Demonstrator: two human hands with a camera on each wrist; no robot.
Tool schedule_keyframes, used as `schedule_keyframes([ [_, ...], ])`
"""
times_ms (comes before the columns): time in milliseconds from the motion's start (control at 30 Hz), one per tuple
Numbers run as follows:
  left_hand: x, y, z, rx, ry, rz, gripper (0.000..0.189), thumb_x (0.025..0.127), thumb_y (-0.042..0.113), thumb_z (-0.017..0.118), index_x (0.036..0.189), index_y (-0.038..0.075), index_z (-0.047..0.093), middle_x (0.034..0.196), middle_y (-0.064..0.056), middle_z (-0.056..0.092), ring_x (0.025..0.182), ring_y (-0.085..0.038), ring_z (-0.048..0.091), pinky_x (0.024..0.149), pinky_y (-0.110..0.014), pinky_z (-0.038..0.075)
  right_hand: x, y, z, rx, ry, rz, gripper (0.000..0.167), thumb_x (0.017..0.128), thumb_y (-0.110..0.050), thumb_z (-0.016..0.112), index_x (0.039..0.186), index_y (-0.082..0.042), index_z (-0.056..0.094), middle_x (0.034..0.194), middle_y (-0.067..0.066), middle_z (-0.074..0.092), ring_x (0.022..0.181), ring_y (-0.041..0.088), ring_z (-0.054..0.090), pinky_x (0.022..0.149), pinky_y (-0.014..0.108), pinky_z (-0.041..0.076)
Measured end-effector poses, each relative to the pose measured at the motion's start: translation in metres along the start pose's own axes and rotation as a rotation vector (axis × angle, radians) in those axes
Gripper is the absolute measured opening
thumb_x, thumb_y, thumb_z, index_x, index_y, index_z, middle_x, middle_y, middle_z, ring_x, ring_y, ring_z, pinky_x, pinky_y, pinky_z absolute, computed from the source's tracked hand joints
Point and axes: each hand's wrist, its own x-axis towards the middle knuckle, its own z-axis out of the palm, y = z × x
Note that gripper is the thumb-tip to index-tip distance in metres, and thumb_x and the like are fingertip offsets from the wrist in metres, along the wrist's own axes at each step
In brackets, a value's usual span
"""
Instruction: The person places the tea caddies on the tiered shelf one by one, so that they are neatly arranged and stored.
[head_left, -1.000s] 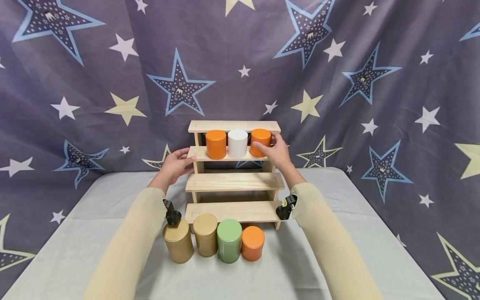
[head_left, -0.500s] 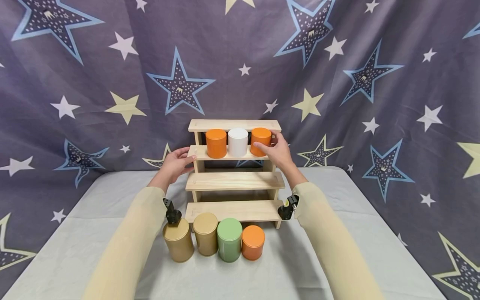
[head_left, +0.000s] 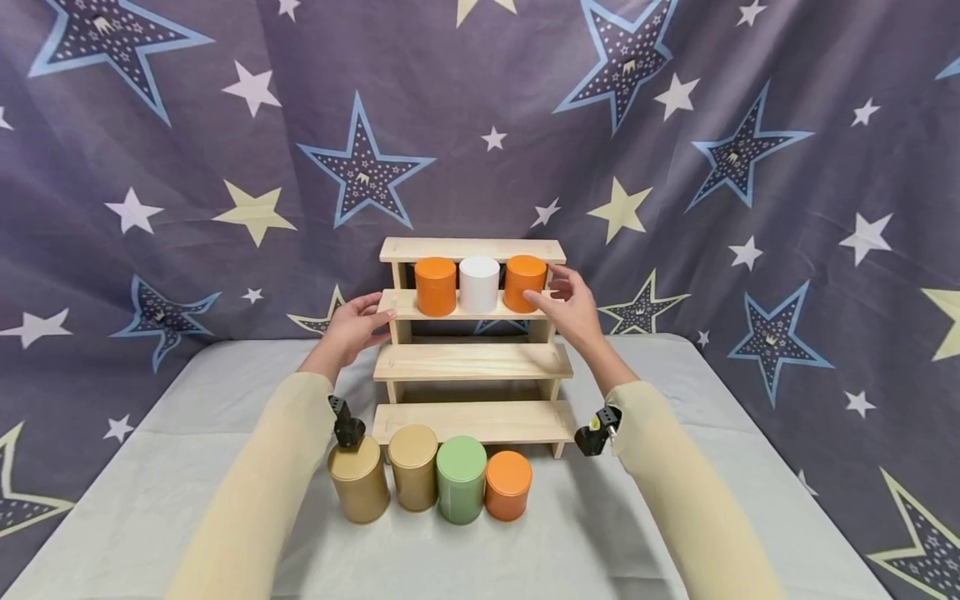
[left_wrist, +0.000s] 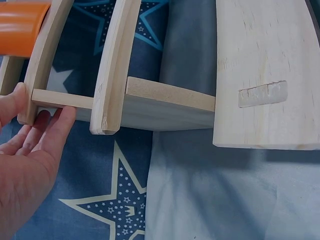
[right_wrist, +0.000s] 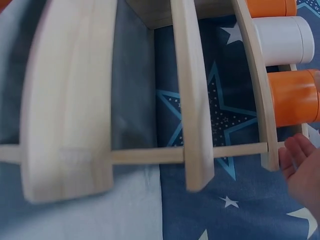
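A stepped wooden rack [head_left: 472, 362] stands in the middle of the table. On its second tier from the top, two orange canisters [head_left: 436, 287] [right_wrist: 294, 98] flank a white canister [head_left: 479, 285]. My left hand [head_left: 352, 327] holds the left end of that tier, thumb on the board and fingers under it, as the left wrist view shows. My right hand [head_left: 572, 310] is at the right orange canister, fingers spread and relaxed, the thumb tip overlapping its edge in the head view. In the right wrist view the fingers [right_wrist: 298, 150] sit beside the board's end.
In front of the rack, two gold canisters [head_left: 359, 483], a green canister [head_left: 461, 482] and a smaller orange canister [head_left: 508, 487] stand in a row on the pale tablecloth [head_left: 435, 567]. A starry curtain [head_left: 480, 183] hangs right behind the rack.
My right hand has loosened from the right orange canister and shifted to the right, its fingers spreading. The left hand keeps its place at the rack, and the canisters stay put.
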Motion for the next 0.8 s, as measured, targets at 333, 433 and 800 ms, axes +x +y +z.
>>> schedule_keyframes([
  [333, -0.006, 0.003, 0.000, -0.007, 0.005, 0.005, 0.064, 0.093, 0.016, 0.059, 0.148, 0.010, 0.026, 0.147, -0.016, 0.036, 0.128, -0.030, 0.046, 0.103, -0.042, 0.047, -0.016, 0.004, -0.015, -0.027, -0.057, -0.076, 0.061, 0.080, -0.030, 0.074, 0.132, -0.011, 0.049, 0.122, 0.019, 0.056, 0.111, 0.035, 0.054, 0.093, 0.046, 0.049],
  [433, -0.007, 0.003, 0.000, 0.000, 0.010, 0.009, 0.065, 0.093, 0.016, 0.059, 0.148, 0.010, 0.027, 0.147, -0.016, 0.037, 0.128, -0.030, 0.047, 0.102, -0.042, 0.047, -0.023, 0.004, -0.018, -0.045, -0.097, -0.090, 0.060, 0.081, -0.030, 0.073, 0.133, -0.011, 0.048, 0.123, 0.019, 0.055, 0.112, 0.035, 0.054, 0.095, 0.047, 0.049],
  [800, -0.001, 0.002, 0.000, -0.021, -0.009, -0.002, 0.064, 0.095, 0.014, 0.055, 0.150, 0.012, 0.022, 0.149, -0.015, 0.034, 0.132, -0.032, 0.042, 0.107, -0.046, 0.042, -0.049, 0.009, -0.032, -0.137, -0.243, -0.107, 0.060, 0.082, -0.038, 0.071, 0.133, -0.016, 0.049, 0.125, 0.012, 0.056, 0.112, 0.031, 0.055, 0.089, 0.043, 0.050],
])
